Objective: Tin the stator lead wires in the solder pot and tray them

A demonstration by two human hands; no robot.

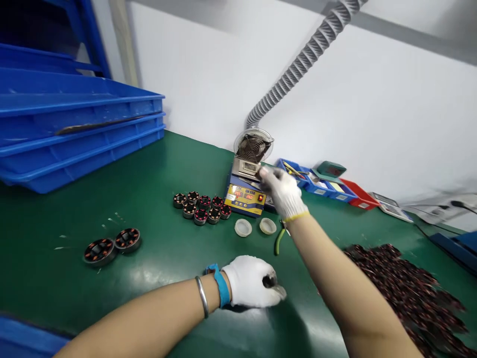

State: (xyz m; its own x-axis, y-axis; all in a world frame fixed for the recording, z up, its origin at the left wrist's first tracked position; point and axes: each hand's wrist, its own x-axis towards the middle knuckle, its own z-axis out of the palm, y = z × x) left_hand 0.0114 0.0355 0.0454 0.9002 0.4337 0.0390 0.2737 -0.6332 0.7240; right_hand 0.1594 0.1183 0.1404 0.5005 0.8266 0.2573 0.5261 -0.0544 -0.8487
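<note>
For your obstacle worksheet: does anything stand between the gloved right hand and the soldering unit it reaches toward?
Nothing visible does. The white-gloved right hand is already at the grey metal top of the blue-and-yellow soldering unit; two round white lids and green-handled pliers lie nearer, beside the arm.

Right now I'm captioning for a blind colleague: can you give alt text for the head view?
Over a green bench, a gloved right hand reaches to a solder pot under a fume hose, while the gloved left hand rests on the bench gripping a small dark part. Wound stators sit left of the pot, blue trays stacked far left.
</note>
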